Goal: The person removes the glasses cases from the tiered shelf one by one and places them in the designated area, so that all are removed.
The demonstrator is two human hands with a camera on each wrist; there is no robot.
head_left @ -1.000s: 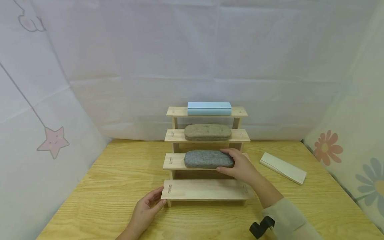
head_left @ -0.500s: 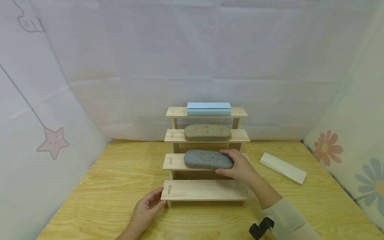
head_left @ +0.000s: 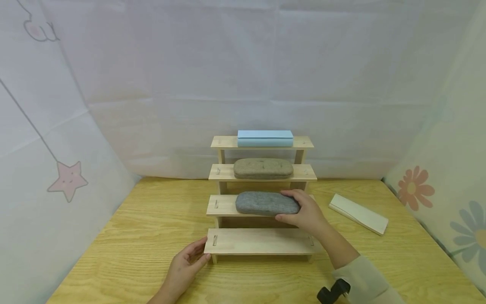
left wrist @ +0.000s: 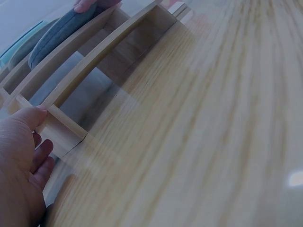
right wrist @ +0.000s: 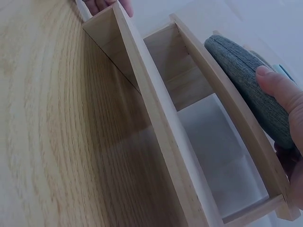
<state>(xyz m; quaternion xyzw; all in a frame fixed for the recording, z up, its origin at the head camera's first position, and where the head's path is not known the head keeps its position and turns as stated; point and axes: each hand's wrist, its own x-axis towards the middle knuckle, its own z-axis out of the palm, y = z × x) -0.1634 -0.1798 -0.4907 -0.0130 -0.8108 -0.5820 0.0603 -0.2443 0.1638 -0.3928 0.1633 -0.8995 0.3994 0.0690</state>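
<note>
The grey felt case (head_left: 267, 203) now lies a little further toward the right end of the second step (head_left: 222, 205) of the wooden stepped rack than it does a second ago. Its left end sits slightly further from the slot at the step's left end, and its right end reaches nearer the step's right end. Half a second ago the case looks slightly tilted, its right end lifted; now it lies flat along the step. The right hand (head_left: 308, 210), its grip wrapped around the case's right end, sits a little further right along with it.
</note>
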